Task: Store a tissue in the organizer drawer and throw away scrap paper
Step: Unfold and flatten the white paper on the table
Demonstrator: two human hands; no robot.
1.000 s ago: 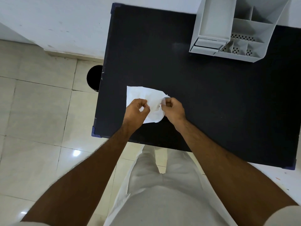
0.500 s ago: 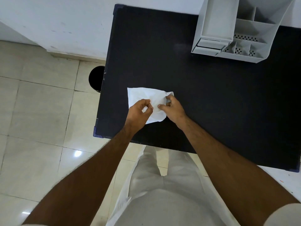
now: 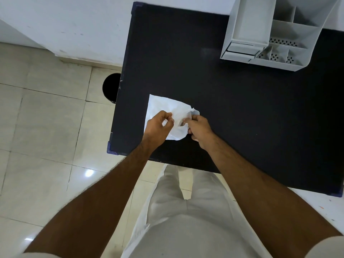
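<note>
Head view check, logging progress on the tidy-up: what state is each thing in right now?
Tissue: crumpled, lying on the table, pinched by both hands.
Left hand: grip closed on the tissue.
Right hand: grip closed on the tissue.
Organizer: upright, compartments look empty.
Drawer: appears shut.
Bin: open-topped, on the floor.

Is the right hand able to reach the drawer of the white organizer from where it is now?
Probably yes. The right hand pinches the tissue near the table's front, and only bare dark table lies between it and the organizer at the far right. The drawer looks shut.
</note>
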